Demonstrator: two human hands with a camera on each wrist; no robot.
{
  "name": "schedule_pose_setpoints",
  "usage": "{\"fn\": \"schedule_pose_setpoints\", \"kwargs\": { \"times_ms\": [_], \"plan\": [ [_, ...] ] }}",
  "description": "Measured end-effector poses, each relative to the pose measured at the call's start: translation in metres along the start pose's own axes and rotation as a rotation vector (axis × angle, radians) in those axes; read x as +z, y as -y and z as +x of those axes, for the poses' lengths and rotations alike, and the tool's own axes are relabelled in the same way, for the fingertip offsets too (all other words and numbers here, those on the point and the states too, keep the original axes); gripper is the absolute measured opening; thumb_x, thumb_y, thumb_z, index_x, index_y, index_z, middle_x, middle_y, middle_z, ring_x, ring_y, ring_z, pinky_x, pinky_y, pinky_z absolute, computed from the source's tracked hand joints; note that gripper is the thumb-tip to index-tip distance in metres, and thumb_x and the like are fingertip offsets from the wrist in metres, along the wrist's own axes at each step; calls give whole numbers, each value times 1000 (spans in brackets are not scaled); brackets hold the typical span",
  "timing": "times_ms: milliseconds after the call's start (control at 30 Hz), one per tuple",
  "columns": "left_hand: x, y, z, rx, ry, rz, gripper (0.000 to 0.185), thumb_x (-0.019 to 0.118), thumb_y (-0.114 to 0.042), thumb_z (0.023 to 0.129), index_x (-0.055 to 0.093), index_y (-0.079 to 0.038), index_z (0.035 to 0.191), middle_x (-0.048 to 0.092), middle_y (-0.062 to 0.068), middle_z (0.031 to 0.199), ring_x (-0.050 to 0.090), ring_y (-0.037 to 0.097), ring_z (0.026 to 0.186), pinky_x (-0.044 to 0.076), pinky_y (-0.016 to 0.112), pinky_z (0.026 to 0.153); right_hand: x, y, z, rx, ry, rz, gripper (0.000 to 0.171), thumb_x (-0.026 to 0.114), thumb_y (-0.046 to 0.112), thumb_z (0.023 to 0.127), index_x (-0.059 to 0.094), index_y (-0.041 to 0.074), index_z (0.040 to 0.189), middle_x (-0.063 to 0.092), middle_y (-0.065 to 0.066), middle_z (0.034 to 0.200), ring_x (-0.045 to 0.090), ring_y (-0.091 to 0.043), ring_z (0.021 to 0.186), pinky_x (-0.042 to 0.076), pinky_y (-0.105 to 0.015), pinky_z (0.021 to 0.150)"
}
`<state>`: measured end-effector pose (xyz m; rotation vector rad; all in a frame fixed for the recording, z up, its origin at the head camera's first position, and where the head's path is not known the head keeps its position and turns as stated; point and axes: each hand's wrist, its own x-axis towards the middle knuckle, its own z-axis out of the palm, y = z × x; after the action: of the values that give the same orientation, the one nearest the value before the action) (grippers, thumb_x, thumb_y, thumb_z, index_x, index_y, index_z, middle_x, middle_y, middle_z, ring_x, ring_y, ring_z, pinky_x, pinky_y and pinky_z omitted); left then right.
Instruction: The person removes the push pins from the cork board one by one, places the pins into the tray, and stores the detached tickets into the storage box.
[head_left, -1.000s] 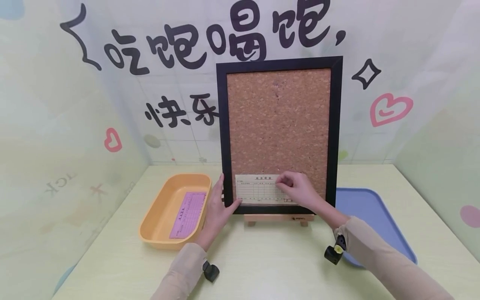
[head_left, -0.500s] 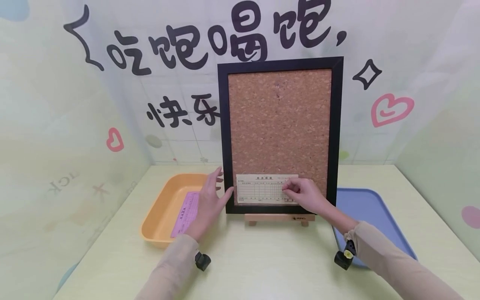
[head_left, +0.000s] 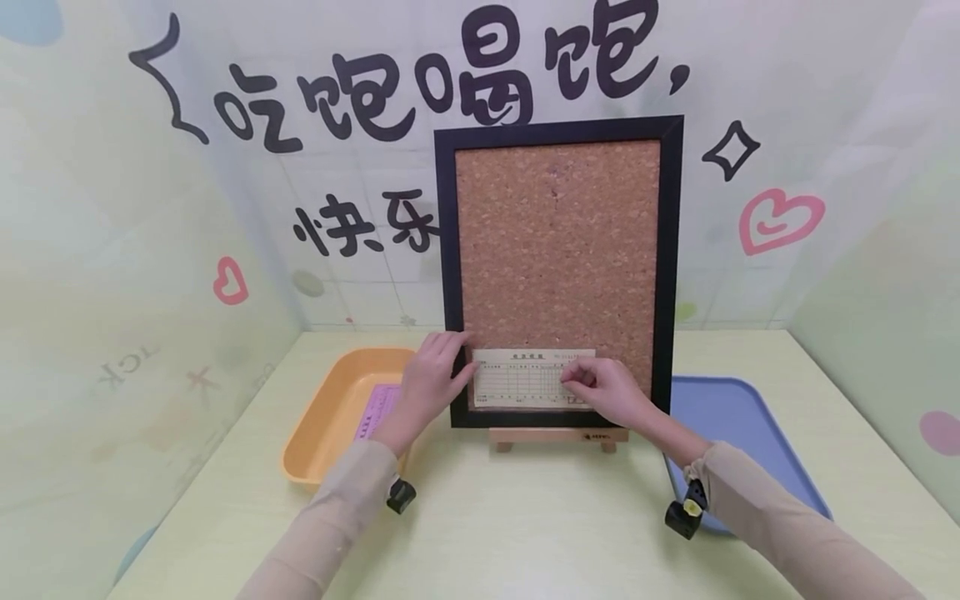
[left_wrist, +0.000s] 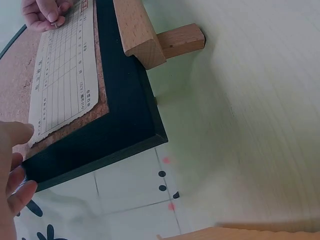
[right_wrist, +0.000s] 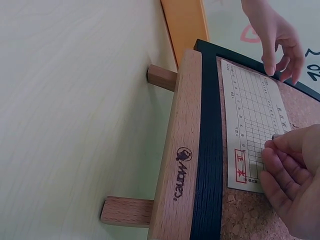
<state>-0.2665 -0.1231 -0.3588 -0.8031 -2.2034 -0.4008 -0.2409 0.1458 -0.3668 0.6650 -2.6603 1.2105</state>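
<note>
A framed cork board (head_left: 558, 250) stands upright on a small wooden easel (head_left: 558, 435). Low on the cork lies a pale printed receipt slip (head_left: 517, 381) with ruled columns and a red stamped box. My right hand (head_left: 609, 392) pinches a tiny pin (left_wrist: 55, 24) between thumb and forefinger, right over the slip's right half. At the board's left side, my left hand (head_left: 431, 375) has its thumb at the slip's upper left corner. The other fingers of that hand rest loosely by the black frame (left_wrist: 125, 120).
An orange tray (head_left: 307, 442) with a purple printed slip (head_left: 377, 408) in it sits to the left, partly behind my left arm. A blue tray (head_left: 738, 417) lies at the right, under my right forearm. A printed backdrop (head_left: 360, 275) rises behind the board.
My left hand came off the slip's lower left, then moved up and right to its upper left corner. The right hand shifted slightly right along the slip, still pinching.
</note>
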Motion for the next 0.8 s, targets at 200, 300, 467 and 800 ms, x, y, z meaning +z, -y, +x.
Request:
{"fn": "schedule_pose_setpoints", "kwargs": {
  "times_ms": [200,300,467,800],
  "plan": [
    [6,1,1,16,-1,22,33,74,-12,74,62,-5,105,61,5,94,53,20,83,49,29,67,2,0,1,-6,6,-11,4,62,6,84,66,5,86,63,-2,75,52,-11,62,45,-22,54],
    [8,1,1,21,1,23,32,74,-11,73,62,-7,103,61,4,92,52,19,81,48,28,63,3,0,1,-2,9,-16,4,62,6,84,66,5,85,63,-2,75,52,-10,62,46,-22,54],
    [8,2,3,59,4,16,32,75,-10,72,63,-7,101,60,4,91,51,19,79,47,27,61,4,-1,1,-8,7,-26,4,62,6,84,66,6,85,64,-1,75,54,-9,63,47,-22,55],
    [6,6,7,110,24,9,34,77,-10,69,64,-8,101,61,4,91,52,18,77,48,26,61,5,-3,1,-18,15,-25,4,62,6,84,66,7,86,64,-1,77,54,-9,64,47,-22,55]
  ]
}}
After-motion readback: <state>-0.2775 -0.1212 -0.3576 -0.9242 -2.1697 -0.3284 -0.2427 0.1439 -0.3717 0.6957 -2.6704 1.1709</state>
